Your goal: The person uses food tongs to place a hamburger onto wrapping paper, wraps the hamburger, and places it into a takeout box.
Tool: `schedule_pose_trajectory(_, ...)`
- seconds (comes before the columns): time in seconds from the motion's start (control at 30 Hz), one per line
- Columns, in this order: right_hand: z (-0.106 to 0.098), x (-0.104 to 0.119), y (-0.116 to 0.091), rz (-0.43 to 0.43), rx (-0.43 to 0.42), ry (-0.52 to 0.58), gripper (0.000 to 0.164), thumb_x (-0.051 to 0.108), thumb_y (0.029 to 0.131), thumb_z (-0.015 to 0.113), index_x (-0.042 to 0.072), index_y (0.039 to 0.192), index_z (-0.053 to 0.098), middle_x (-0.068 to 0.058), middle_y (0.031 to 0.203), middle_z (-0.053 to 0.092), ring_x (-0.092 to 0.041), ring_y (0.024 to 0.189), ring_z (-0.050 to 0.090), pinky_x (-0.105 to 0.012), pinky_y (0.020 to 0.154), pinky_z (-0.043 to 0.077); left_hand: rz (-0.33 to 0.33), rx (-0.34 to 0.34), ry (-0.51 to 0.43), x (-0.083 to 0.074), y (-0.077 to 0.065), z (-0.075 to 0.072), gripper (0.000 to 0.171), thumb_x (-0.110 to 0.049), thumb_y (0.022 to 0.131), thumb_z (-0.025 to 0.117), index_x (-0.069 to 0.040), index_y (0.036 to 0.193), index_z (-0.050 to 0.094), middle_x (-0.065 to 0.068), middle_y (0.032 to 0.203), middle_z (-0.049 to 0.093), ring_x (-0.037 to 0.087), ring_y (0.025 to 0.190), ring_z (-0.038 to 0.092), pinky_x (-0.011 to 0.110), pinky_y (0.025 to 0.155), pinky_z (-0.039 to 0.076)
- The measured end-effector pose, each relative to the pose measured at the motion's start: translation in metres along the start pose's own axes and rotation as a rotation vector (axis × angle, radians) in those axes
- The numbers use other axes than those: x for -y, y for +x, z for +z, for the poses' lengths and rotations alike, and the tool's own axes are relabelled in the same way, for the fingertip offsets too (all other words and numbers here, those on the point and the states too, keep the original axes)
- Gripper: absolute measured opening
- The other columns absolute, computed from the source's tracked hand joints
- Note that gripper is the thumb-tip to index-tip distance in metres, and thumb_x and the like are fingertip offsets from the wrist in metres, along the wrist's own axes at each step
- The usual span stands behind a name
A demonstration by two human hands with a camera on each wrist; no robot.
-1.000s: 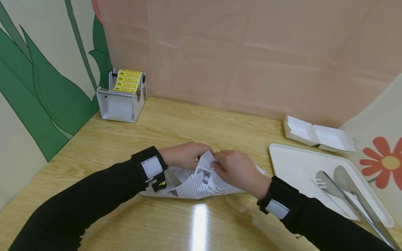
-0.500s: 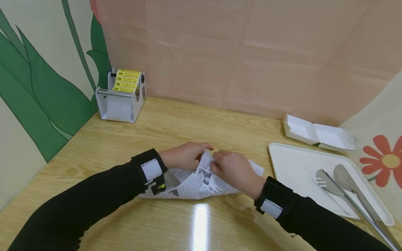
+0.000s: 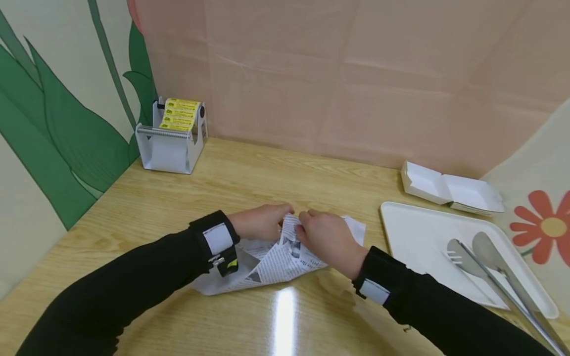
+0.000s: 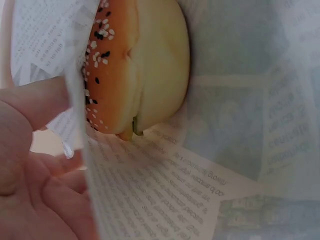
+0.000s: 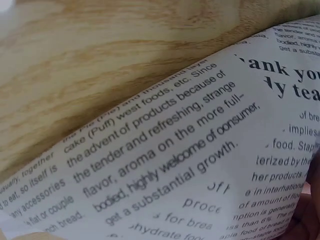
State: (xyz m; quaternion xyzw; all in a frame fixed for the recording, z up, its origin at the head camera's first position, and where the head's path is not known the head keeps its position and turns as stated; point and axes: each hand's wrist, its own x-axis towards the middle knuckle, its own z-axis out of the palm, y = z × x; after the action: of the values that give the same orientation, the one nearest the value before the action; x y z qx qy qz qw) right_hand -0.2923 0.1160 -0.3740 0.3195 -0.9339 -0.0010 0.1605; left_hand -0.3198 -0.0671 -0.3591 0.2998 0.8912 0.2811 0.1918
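A newsprint wrapping sheet (image 3: 271, 267) is folded up around a sesame-topped burger (image 4: 120, 65), which shows inside the paper in the left wrist view. My left hand (image 3: 261, 222) grips the wrap from its far left side; in the left wrist view its thumb (image 4: 40, 102) lies against the paper beside the bun. With curled fingers, my right hand (image 3: 330, 241) pinches the raised paper fold from the right, close beside the left hand. Printed paper (image 5: 160, 160) fills most of the right wrist view, and the right fingers show dark at its edge.
On the right, a white tray (image 3: 414, 232) holds a fork (image 3: 455, 259), a broad metal spatula or knife (image 3: 487, 249) and long metal handles. Behind it sits an open white box (image 3: 474, 194). A label dispenser (image 3: 171, 143) with yellow labels stands at the back left.
My right hand has shifted slightly left with the paper fold. The wrap has turned a little: its right end moved left and its left end came nearer.
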Motion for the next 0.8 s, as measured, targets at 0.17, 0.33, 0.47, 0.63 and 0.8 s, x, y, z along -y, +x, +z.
schedule_pose_trajectory(0.17,0.002,0.000,0.002,-0.028,-0.020,-0.071,0.024,0.018,0.088,0.070,0.006,0.072,0.055,0.000,0.059,0.040,-0.012,0.048,0.038,-0.027,0.043,0.034,-0.046,-0.008,-0.029,0.002,-0.002,0.002,0.053,-0.002,0.089,0.064,-0.005,0.138,0.044,0.009,0.110,0.060,0.018,0.094,0.055,0.032,0.083,0.046)
schedule_pose_trajectory(0.33,0.003,-0.002,0.001,-0.050,-0.083,-0.131,0.024,0.022,0.086,0.072,0.004,0.085,0.055,-0.004,0.070,0.047,-0.019,0.059,0.044,-0.029,0.049,0.038,-0.073,-0.025,-0.040,0.004,-0.001,0.005,0.053,-0.004,0.090,0.064,-0.003,0.139,0.044,0.009,0.107,0.060,0.017,0.092,0.055,0.030,0.079,0.047)
schedule_pose_trajectory(0.47,0.003,-0.003,0.001,-0.096,-0.098,-0.204,0.028,0.024,0.086,0.074,0.004,0.096,0.057,-0.007,0.082,0.050,-0.023,0.071,0.047,-0.032,0.057,0.039,-0.096,-0.038,-0.073,0.003,-0.002,0.007,0.047,-0.004,0.090,0.063,-0.004,0.134,0.046,0.004,0.092,0.057,0.015,0.079,0.052,0.026,0.066,0.041)
schedule_pose_trajectory(0.63,0.004,0.001,0.002,-0.198,-0.089,-0.209,0.011,0.011,0.086,0.071,0.008,0.092,0.063,-0.003,0.071,0.051,-0.017,0.058,0.050,-0.029,0.051,0.042,-0.085,-0.064,-0.052,0.000,-0.005,0.010,0.049,-0.002,0.089,0.060,-0.002,0.136,0.044,0.000,0.074,0.045,0.013,0.063,0.042,0.025,0.056,0.030)
schedule_pose_trajectory(0.8,0.006,0.001,0.000,-0.224,-0.087,-0.177,0.015,0.002,0.085,0.068,0.011,0.096,0.065,-0.002,0.068,0.046,-0.014,0.049,0.044,-0.027,0.043,0.041,-0.070,-0.056,-0.019,-0.002,-0.010,0.009,0.061,-0.007,0.094,0.057,0.002,0.148,0.031,0.011,0.104,0.063,0.018,0.091,0.058,0.029,0.077,0.047)
